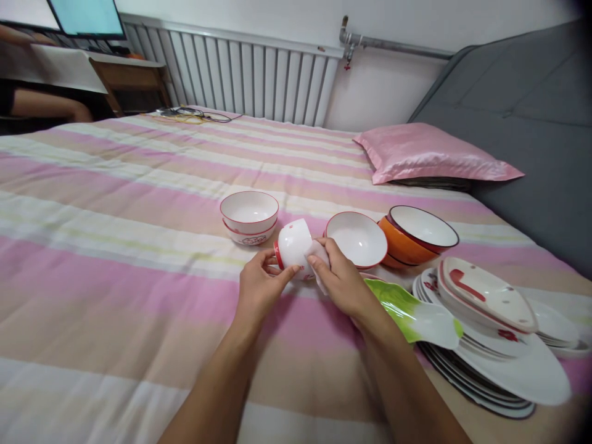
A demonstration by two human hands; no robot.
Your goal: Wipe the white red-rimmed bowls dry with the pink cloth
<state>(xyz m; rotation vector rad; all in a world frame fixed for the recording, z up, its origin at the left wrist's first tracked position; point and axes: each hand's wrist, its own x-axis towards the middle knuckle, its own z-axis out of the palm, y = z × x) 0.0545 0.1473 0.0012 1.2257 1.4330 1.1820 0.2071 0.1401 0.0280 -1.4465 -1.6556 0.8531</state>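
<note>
A small white bowl (294, 240) with a red rim is held tilted on its side above the bed. My left hand (263, 280) is closed on its rim, thumb on the outer wall. In my right hand (340, 274) a white tissue or cloth (320, 251) is pinched and pressed against the bowl's right side. Just left and behind stand two stacked red-rimmed white bowls (250, 213). Behind my right hand sits another white bowl (358, 237) with a red rim.
Orange bowls (407, 237) lean in a stack at the right. Nearer are a green-and-white leaf-shaped dish (411, 311) and piled plates (522, 370). A pink pillow (430, 151) lies by the grey headboard (513, 92). Cables (197, 115) lie at the far edge; a person's leg (49, 106) shows at left.
</note>
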